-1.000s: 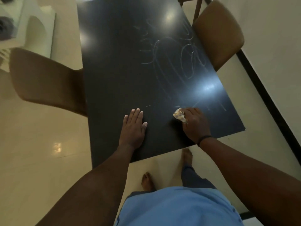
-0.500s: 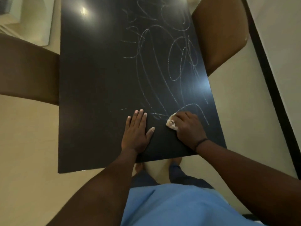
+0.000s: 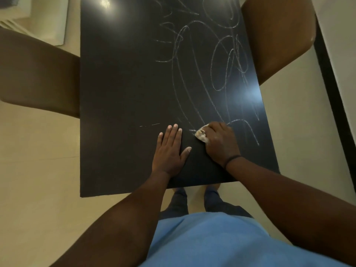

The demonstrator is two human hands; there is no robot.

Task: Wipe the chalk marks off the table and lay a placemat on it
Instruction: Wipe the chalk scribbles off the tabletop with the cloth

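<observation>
A black table (image 3: 119, 89) fills the middle of the view. White chalk marks (image 3: 221, 64) loop across its right half and run down to the near right corner; a short faint stroke (image 3: 152, 124) lies left of my hands. My right hand (image 3: 221, 143) is closed on a small crumpled pale cloth (image 3: 201, 134) and presses it on the table at the lower end of the chalk lines. My left hand (image 3: 170, 151) lies flat on the table just left of it, fingers together, holding nothing. No placemat is in view.
A brown chair (image 3: 36, 76) stands at the table's left side and another brown chair (image 3: 277, 35) at its right. A dark skirting strip (image 3: 333, 105) runs along the wall on the right. White furniture (image 3: 48, 18) sits at the far left. My feet stand under the near edge.
My view has shifted closer over the table. The right hand with the cloth has slid a little left onto the chalk lines. The left hand has stayed flat in place.
</observation>
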